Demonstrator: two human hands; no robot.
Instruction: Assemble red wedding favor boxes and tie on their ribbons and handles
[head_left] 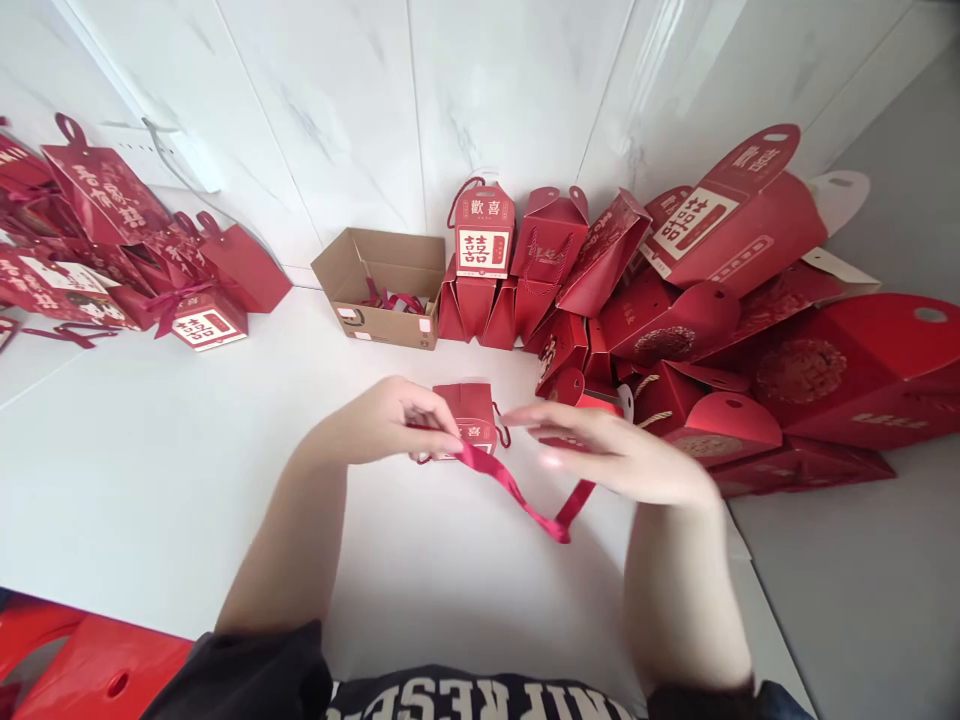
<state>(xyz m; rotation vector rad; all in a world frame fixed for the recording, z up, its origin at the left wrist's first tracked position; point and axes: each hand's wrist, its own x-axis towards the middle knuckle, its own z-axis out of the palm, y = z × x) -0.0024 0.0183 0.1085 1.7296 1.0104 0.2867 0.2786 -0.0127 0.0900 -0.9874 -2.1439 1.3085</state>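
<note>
A small red gift box (pixel 471 412) with a white label stands on the white table (pixel 150 470) between my two hands. My left hand (pixel 394 420) is closed in a pinch on a red ribbon (pixel 517 495) at the box's front. The ribbon runs down and to the right in a loop, then up to my right hand (pixel 615 450). My right hand is blurred by motion, fingers stretched toward the box, and the ribbon's other end passes under it.
An open cardboard carton (pixel 382 285) holding ribbons sits at the back. Red gift boxes stand behind it (pixel 484 235), are piled at the right (pixel 750 300) and heaped at the far left (pixel 112 250). A red stool (pixel 90 665) shows at the lower left.
</note>
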